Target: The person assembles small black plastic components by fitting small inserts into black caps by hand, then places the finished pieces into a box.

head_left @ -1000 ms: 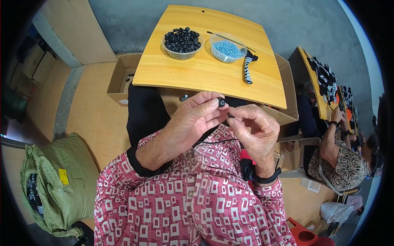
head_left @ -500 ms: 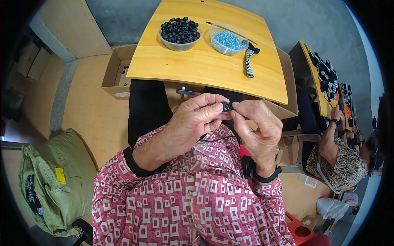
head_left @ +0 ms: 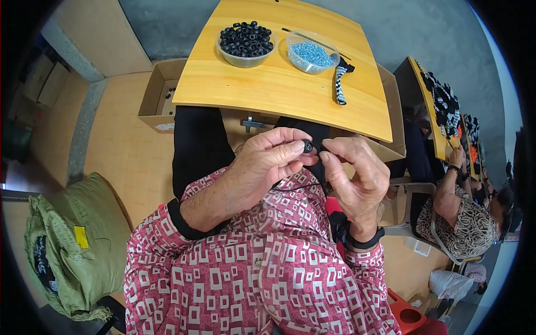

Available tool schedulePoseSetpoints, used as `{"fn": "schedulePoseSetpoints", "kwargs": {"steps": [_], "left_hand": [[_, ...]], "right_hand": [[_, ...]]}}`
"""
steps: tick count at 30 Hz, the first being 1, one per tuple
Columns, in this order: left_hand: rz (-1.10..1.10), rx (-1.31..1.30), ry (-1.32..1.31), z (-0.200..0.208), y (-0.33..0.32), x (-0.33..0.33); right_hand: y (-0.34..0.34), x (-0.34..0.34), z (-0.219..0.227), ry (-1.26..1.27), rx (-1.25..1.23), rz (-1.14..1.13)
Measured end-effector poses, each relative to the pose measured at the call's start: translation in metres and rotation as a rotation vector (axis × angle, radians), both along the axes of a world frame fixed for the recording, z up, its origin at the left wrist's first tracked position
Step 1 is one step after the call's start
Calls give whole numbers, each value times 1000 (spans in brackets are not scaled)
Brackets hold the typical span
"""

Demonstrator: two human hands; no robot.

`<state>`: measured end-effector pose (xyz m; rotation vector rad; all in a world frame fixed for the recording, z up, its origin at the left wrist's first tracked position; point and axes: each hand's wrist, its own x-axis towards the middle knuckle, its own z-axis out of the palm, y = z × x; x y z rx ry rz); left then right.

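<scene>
In front of my body, above the lap, my left hand point(head_left: 277, 153) pinches a small black ring-shaped bead point(head_left: 307, 146) between thumb and forefinger. A hollow shows in the side of the bead that faces right. Just right of it, apart from the bead, my right hand point(head_left: 357, 170) has its thumb and forefinger slightly spread, with nothing visible between them. On the table ahead, a clear round tub point(head_left: 245, 60) is heaped with similar black beads. To its right, another clear tub point(head_left: 312, 68) holds tiny pale-blue beads.
The yellow wooden table point(head_left: 268, 95) has its near edge just beyond my hands. A black-and-white striped strip point(head_left: 340, 86) and a thin dark rod point(head_left: 347, 57) lie on it. Cardboard boxes point(head_left: 153, 103) flank it. A green sack point(head_left: 84, 245) stands left; another person point(head_left: 460, 218) sits at right.
My right hand has drawn a little to the right, away from the bead, and its thumb and forefinger have parted. The left hand keeps the bead in the same place.
</scene>
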<state>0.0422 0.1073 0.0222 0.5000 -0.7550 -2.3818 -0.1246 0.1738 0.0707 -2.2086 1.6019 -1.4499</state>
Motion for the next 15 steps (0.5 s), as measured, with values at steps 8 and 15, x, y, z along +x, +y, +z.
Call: {"fn": "schedulePoseSetpoints", "kwargs": {"steps": [8, 15], "left_hand": [[8, -31, 16, -4, 0, 1], [47, -1, -24, 1, 1, 1]], "right_hand": [[2, 2, -9, -403, 268, 27], [1, 2, -12, -432, 288, 71]]}}
